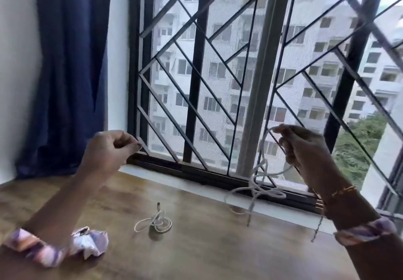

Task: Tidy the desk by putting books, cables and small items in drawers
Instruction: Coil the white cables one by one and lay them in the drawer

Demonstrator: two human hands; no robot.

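My right hand (305, 148) is raised in front of the window and grips a white cable (259, 183), which hangs below it in tangled loops with its plug end dangling just above the desk. My left hand (109, 148) is lifted at the left with its fingers curled in; nothing shows in it. A second white cable (153, 223) lies coiled on the wooden desk (218, 247) between my arms, one plug sticking up.
A window with black diagonal bars (218, 83) and a white sill (196, 183) runs along the desk's far edge. A dark blue curtain (69, 72) hangs at the left. Patterned sleeve cuffs cover both my forearms.
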